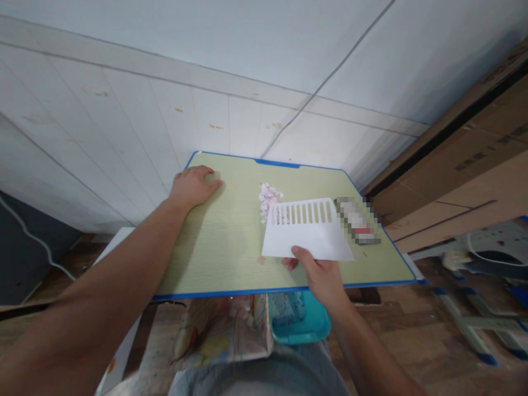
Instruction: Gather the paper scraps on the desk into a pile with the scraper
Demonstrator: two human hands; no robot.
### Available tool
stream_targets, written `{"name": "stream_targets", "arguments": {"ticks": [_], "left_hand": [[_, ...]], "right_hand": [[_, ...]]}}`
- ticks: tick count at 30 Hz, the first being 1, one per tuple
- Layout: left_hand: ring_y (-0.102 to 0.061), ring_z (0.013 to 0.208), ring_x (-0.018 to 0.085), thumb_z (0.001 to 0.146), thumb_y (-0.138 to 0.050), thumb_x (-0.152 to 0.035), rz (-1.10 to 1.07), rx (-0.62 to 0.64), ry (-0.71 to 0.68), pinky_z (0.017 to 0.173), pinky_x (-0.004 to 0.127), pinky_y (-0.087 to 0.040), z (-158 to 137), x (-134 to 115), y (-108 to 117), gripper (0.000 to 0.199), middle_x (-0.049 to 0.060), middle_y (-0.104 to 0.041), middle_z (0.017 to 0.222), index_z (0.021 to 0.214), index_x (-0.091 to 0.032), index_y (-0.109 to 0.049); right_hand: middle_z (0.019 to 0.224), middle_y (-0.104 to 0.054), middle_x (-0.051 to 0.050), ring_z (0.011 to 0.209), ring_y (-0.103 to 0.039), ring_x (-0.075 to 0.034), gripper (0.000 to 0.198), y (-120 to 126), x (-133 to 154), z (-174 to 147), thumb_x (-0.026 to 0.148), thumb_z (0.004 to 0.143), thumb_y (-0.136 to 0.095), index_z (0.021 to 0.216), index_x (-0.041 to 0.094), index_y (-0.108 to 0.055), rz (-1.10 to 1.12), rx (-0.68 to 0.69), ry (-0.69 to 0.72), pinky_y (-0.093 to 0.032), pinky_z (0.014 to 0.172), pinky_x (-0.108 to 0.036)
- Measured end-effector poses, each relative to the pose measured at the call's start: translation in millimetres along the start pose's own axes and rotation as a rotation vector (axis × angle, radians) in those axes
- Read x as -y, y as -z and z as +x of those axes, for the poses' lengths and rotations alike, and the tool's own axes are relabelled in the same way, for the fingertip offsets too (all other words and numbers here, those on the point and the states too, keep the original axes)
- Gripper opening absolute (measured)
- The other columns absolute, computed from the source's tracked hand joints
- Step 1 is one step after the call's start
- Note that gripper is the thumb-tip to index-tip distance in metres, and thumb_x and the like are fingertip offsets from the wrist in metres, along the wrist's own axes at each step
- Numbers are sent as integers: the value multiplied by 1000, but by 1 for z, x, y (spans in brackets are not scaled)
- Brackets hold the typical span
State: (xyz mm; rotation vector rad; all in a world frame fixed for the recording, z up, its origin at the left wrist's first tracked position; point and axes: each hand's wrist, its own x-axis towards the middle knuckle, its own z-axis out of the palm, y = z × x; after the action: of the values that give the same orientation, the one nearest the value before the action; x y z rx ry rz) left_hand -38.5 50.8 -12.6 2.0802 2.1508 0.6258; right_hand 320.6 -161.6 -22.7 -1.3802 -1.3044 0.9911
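Note:
My right hand (315,269) pinches the near edge of a white sheet (307,239), thumb on top and fingers underneath. A row of several long rounded slots runs along the sheet's far side, and the table shows through them. Just beyond its far left corner lies a small pile of pale pink and white paper bits (269,199), partly covered by the sheet. My left hand (193,186) rests on the far left of the pale green tabletop (218,242), fingers apart and holding nothing.
A blurred-out flat object (357,220) lies at the table's right. Under the front edge are a patterned open bag or box (231,335) and a turquoise bin (303,333). Cardboard boxes (454,165) stand at the right. A grey cable (330,77) hangs along the wall.

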Motion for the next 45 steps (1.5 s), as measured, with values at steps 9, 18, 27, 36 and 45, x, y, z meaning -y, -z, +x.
{"name": "stream_targets", "arguments": {"ticks": [9,18,27,36,45], "left_hand": [[-62,171,43,106,-57,-66,19,23,7,143,59,-47,1,0,1,71,15,-72,180,159,-25,-81],[-61,172,41,106,-57,-68,20,23,7,145,56,-45,2,3,-1,73,13,-71,181,160,-25,-79],[-62,172,41,106,-59,-64,12,18,-2,145,58,-46,1,1,0,68,13,-73,180,158,-26,-81],[-61,173,42,109,-60,-63,20,24,0,145,55,-46,1,1,1,69,15,-72,181,161,-23,-80],[-64,169,42,109,-61,-59,36,12,-11,143,59,-49,2,2,0,66,15,-74,178,160,-23,-81]], "right_hand": [[72,-85,-10,72,-82,-30,37,2,15,3,54,94,-78,66,30,-76,-13,82,12,-72,79,-42],[68,-83,-10,68,-80,-29,35,3,15,2,52,90,-77,63,30,-76,-6,70,-16,-70,73,-41],[65,-81,-9,64,-80,-30,37,4,16,0,52,89,-75,59,30,-76,-13,38,-16,-70,72,-42],[63,-80,-9,63,-79,-29,36,3,19,-2,53,85,-74,57,30,-74,-2,43,-28,-70,69,-39],[59,-79,-8,60,-80,-29,32,3,18,-3,52,79,-73,57,30,-73,2,58,-58,-70,68,-39]]}}
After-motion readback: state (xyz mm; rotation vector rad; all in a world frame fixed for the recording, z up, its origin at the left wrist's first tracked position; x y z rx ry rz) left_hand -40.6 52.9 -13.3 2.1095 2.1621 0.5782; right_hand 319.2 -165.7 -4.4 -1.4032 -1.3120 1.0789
